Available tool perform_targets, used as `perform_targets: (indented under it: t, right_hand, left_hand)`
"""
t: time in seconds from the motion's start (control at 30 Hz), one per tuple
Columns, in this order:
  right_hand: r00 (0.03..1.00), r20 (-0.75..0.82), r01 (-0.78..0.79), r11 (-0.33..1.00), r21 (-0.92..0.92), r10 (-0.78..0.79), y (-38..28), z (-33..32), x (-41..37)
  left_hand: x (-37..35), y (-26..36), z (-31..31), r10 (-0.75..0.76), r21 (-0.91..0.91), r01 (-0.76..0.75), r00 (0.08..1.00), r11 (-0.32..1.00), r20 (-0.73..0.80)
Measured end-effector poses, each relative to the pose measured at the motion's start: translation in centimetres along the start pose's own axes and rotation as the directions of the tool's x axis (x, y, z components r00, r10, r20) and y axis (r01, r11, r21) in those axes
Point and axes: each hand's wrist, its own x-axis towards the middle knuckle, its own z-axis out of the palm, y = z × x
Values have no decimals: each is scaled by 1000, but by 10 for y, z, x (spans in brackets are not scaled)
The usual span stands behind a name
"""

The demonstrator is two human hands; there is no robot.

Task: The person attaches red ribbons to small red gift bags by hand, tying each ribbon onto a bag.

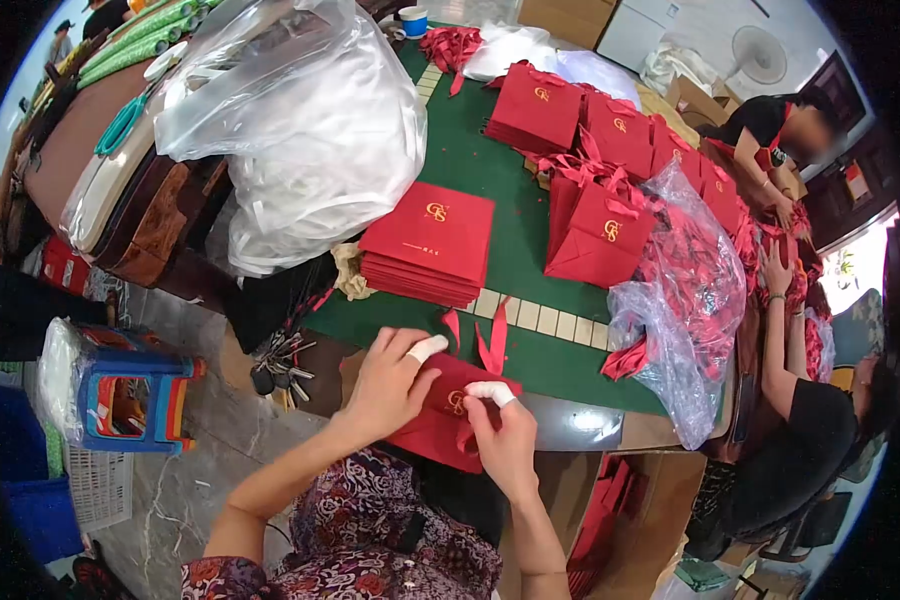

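A red paper gift bag [432, 432] with a gold monogram lies at the table's near edge, in front of my body. My left hand [392, 388] grips the bag's upper left part, thumb and fingers curled over it; one finger has a white wrap. My right hand [503, 437], also with a wrapped finger, pinches a red ribbon [464, 438] against the bag's front; the fingertips partly hide it. Another ribbon piece [494, 340] extends beyond the bag onto the green table top. Just past my left hand sits a stack of flat red bags [428, 245].
Finished-looking bags [600, 235] stand at the table's far right, beside clear plastic [685, 300] holding red ribbons. A large plastic sack [320, 150] is at left. Two people work at right, one hand [778, 268] reaching in. A cardboard box [660, 510] and stools [135, 390] flank me.
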Motion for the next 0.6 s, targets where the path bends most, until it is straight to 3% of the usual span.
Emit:
perform_targets:
  t: [0.13,0.43,0.6]
  right_hand:
    - [977,-60,173,930,-324,-202,5,12,10]
    - [972,-125,151,939,-308,-198,9,22,13]
    - [953,-164,203,939,-276,-254,16,29,10]
  left_hand:
    - [3,-13,3,50,44,-58,985,997,168]
    - [8,-5,-3,109,54,-121,976,991,191]
    - [9,0,-2,41,26,-48,975,998,217]
